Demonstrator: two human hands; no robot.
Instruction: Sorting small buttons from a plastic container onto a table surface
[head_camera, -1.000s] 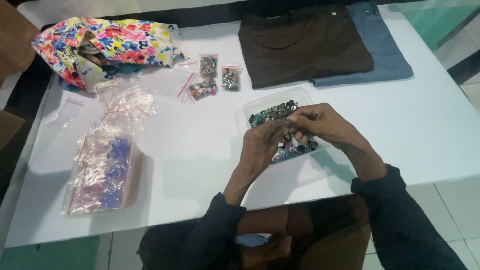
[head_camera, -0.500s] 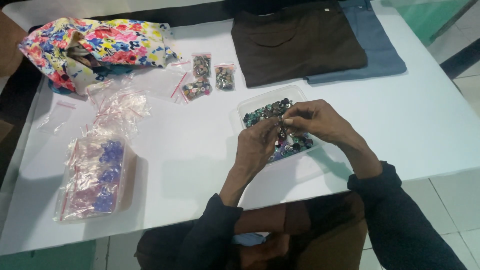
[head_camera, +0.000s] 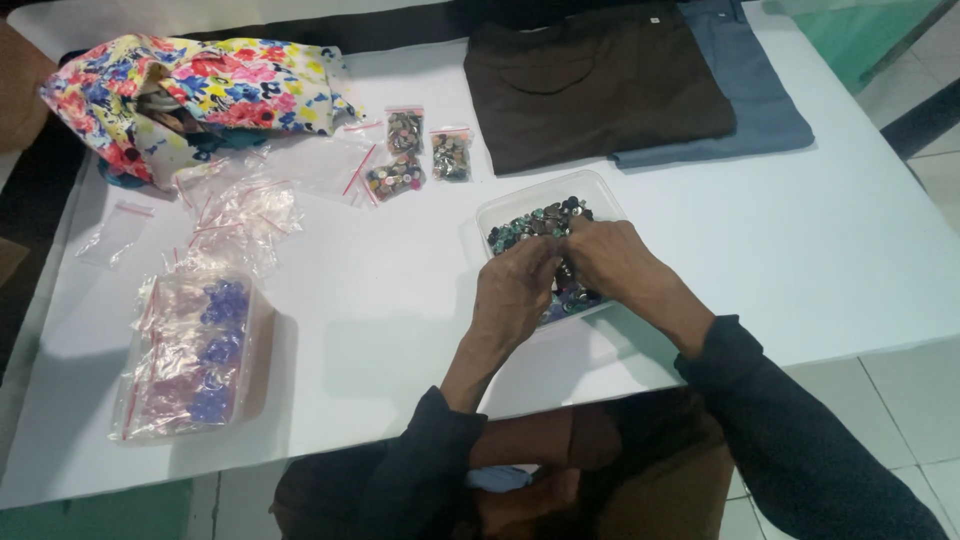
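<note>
Buttons (head_camera: 528, 222), dark and mixed in colour, fill a clear plastic tray (head_camera: 592, 190) that sits on the white tabletop (head_camera: 400, 310) just in front of the person. Both hands are down in the tray, touching each other over the buttons. The left hand (head_camera: 515, 285) is curled, its fingers bent inward and pinched together at the tips against the right hand; whatever small thing it may hold is hidden. The right hand (head_camera: 610, 262) is likewise half closed, fingers folded toward the left one, knuckles up, covering the near part of the tray; I cannot tell if it grips a button. Beyond the tray, toward the far edge, lie three small clear bags (head_camera: 405, 132) with red zip strips, each holding buttons, set close together. To their left is a loose heap of empty clear bags (head_camera: 245, 212) with the same red strips, and one more flat empty bag (head_camera: 115, 232) lies apart near the left edge. Nearer the person on the left, a larger clear packet (head_camera: 190, 350) holds purple and pink pieces. A floral cloth (head_camera: 190, 90) in pink, yellow and blue is bunched at the far left corner. At the far right, a folded brown garment (head_camera: 600, 85) lies partly over a folded blue one (head_camera: 765, 100).
</note>
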